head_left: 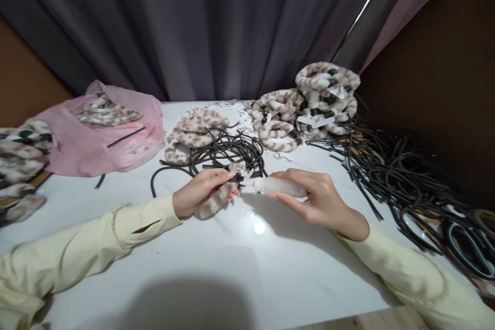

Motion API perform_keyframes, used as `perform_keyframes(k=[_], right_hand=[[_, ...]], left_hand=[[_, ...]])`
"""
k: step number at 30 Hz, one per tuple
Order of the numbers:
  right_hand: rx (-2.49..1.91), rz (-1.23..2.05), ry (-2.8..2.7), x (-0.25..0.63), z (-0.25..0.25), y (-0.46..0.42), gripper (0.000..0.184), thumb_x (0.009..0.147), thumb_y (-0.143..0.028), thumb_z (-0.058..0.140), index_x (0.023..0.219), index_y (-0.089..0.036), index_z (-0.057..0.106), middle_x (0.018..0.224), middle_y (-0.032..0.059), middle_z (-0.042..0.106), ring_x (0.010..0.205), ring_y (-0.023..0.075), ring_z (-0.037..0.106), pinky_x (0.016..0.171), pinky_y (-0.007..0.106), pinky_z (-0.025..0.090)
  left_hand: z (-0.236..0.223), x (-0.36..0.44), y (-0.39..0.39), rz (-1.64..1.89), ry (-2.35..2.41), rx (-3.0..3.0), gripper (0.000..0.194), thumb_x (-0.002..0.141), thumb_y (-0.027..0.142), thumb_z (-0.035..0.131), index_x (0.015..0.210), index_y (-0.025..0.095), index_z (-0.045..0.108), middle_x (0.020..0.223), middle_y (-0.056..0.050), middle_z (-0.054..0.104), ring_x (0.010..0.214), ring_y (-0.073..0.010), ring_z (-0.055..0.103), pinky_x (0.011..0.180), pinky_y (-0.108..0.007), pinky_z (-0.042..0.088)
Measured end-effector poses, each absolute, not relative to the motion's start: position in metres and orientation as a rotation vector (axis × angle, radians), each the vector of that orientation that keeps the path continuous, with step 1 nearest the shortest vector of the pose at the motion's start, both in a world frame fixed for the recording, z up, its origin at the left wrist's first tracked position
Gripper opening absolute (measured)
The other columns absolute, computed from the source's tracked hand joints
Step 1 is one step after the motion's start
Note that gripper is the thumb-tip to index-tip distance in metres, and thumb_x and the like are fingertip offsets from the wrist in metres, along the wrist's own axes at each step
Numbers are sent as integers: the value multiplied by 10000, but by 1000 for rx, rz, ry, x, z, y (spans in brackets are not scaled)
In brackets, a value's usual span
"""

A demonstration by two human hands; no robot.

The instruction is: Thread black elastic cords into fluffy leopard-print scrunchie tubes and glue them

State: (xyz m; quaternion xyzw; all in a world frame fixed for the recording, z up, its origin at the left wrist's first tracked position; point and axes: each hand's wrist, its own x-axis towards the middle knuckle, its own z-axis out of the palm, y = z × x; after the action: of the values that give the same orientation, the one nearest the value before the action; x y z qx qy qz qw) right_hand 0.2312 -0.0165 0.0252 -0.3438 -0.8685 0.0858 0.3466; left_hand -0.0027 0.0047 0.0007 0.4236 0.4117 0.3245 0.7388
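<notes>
My left hand (204, 188) is closed on a white and brown plush piece (216, 202), pinching it where a dark cord end shows at its tip. In my right hand (319, 196) lies a translucent white squeeze bottle (284, 186), held on its side with the nozzle pointing left. The nozzle tip meets or nearly meets the dark cord end by my left fingertips; I cannot tell if they touch. Just behind my hands sits a loose coil of dark cords (232, 152), and beside it a small stack of plush pieces (199, 126).
A pink plastic bag (104, 147) with plush inside stands at the left, more plush pieces (23, 160) beside it. Plush rings (327, 93) are piled at the back right. A heap of dark cords (394, 175) spreads along the right edge of the white table (185, 263).
</notes>
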Motion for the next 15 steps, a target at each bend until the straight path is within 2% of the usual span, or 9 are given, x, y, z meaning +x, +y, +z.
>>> perform_keyframes(k=[15], right_hand=[[-897, 224, -2265, 231, 25, -17, 183, 812, -274, 600, 940, -144, 619, 836, 78, 692, 695, 161, 649, 627, 234, 515]], left_hand=[[0, -4, 5, 711, 896, 935, 267, 753, 355, 646, 715, 94, 603, 672, -62, 654, 513, -83, 549, 532, -200, 456]])
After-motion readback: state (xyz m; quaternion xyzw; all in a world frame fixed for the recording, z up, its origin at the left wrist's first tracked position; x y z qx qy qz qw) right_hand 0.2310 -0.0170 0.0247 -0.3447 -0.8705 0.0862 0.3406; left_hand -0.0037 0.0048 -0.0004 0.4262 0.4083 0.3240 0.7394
